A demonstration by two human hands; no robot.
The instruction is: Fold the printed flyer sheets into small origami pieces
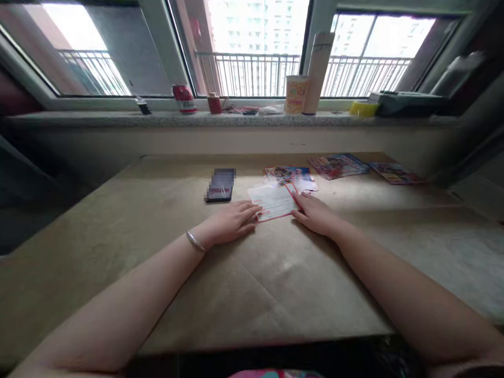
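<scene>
White cards with red edges and lines of print lie in a small, slightly fanned pile on the table. My left hand, with a silver bangle at the wrist, holds their left edge, its fingers over the edge and the thumb at the near corner. At the right edge, my right hand grips with its fingers on top and its thumb low by the near corner. Just behind them are colourful picture cards, partly overlapped. A dark phone rests beyond my left hand.
Two more groups of colourful cards, one nearer and one farther right, lie on the brown table. On the windowsill stand a red can, a red-capped jar, a paper cup and a tall tube.
</scene>
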